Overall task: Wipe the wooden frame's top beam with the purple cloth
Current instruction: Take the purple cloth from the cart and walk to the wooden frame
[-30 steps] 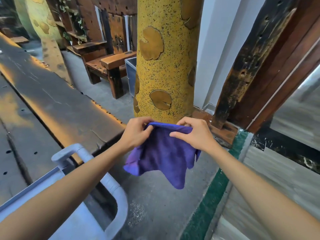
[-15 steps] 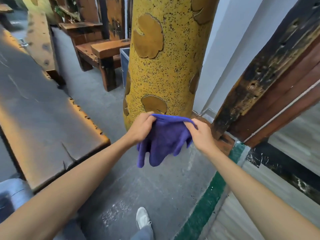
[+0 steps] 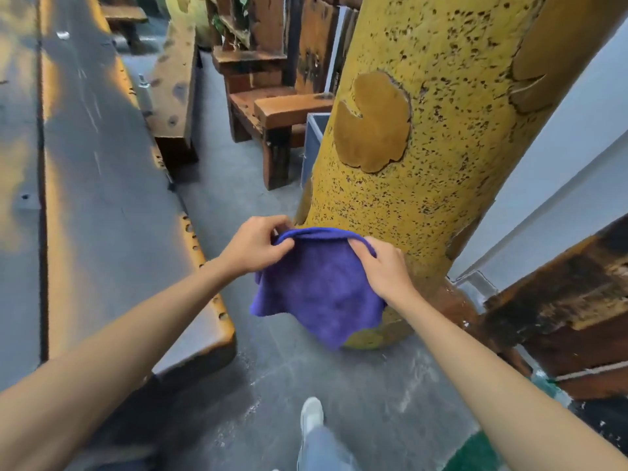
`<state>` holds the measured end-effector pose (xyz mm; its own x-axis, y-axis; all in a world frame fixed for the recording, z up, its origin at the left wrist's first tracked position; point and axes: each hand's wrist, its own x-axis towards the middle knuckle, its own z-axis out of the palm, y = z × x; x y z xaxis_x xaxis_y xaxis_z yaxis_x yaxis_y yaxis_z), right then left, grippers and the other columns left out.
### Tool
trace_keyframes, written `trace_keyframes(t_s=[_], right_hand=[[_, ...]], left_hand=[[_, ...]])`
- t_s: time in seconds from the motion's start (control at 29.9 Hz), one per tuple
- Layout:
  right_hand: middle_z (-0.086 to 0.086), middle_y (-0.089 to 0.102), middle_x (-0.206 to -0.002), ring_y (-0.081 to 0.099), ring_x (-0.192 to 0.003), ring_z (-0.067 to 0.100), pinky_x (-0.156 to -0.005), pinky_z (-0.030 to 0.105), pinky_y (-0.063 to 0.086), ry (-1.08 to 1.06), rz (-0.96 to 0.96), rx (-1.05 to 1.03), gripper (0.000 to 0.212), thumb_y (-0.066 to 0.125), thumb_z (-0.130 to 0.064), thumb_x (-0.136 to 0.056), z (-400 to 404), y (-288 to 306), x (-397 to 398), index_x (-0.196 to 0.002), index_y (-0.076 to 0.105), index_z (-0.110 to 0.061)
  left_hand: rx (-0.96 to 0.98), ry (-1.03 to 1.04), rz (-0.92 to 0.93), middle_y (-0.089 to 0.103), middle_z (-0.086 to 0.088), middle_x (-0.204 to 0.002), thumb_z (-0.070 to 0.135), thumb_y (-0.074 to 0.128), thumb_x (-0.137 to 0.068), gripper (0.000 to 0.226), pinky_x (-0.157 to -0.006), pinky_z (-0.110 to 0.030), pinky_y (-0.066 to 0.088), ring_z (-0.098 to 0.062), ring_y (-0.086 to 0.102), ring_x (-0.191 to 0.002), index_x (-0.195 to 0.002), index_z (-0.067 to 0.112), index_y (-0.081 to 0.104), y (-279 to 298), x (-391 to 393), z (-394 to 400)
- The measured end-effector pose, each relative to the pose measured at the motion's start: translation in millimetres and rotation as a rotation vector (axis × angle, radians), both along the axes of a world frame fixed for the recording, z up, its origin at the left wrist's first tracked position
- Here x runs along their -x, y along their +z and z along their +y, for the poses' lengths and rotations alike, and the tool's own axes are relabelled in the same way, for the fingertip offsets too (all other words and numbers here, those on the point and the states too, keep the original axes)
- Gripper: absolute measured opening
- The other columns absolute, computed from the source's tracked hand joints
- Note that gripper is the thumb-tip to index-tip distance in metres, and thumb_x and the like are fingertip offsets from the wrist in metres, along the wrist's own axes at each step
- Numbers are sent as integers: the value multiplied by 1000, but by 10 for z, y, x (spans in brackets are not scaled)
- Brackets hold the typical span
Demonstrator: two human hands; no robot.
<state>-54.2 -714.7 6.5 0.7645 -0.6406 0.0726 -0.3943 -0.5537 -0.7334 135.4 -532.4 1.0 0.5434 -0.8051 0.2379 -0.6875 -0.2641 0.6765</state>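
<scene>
Both my hands hold the purple cloth [image 3: 319, 290] by its top edge in front of me. My left hand [image 3: 255, 244] pinches the upper left corner and my right hand [image 3: 384, 270] grips the upper right side. The cloth hangs spread out, its lower edge dangling above the grey floor. A dark worn wooden beam [image 3: 557, 300], part of a wooden frame, runs along the right side, apart from the cloth. Its top beam is out of view.
A thick yellow speckled pillar [image 3: 424, 147] stands right behind the cloth. A long dark wooden table slab [image 3: 112, 198] runs down the left. Wooden benches [image 3: 272, 113] and a grey box [image 3: 314, 137] stand further back. My white shoe [image 3: 311, 416] is on the floor [image 3: 339, 385].
I have walked forward towards the pillar; the grey cart at the lower left has left the view. The cloth bunched up, then spread wide again between my hands.
</scene>
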Motion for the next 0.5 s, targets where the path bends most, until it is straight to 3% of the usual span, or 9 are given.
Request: trace_keyframes(t_s=[0.1,0.2,0.3,0.43,0.5], right_hand=[[7,46,-62,38,-61,17,-58,37,26,88,-12,-75,49,54,-41,-102,-235,-113,-709,-70,48,-3],[0,44,-61,39,-59,16,-56,35,26,191,7,-69,48,53,-43,-102,-445,-179,-1402,-68,45,-10],[-4,45,-58,42,-59,16,-53,30,28,261,29,-80,47,52,-45,-101,-671,-270,-2219,-64,43,-17],[-3,45,-57,47,-68,28,-62,37,34,234,29,-82,49,51,-45,-99,-847,-407,-3205,-61,39,-18],[-1,45,-57,46,-70,31,-64,38,28,221,72,-51,49,53,-42,-99,-888,-448,-3603,-61,38,-15]], left_hand=[[-47,134,-16,60,3,-58,30,51,-77,14,-61,-29,47,-16,58,-56,-74,21,62,-92,-555,-170],[-75,235,-54,60,-2,-58,28,49,-77,19,-59,-30,44,-20,58,-58,-72,15,61,-193,-1103,-325],[-83,386,-37,60,-2,-58,28,50,-77,17,-60,-30,45,-23,59,-60,-71,16,60,-247,-1710,-478],[-88,513,4,64,-1,-60,28,49,-77,20,-64,-34,52,-24,61,-61,-74,17,65,-251,-2365,-629],[-37,581,58,69,-2,-67,25,50,-78,22,-70,-35,55,-22,65,-65,-81,17,70,-290,-2657,-674]])
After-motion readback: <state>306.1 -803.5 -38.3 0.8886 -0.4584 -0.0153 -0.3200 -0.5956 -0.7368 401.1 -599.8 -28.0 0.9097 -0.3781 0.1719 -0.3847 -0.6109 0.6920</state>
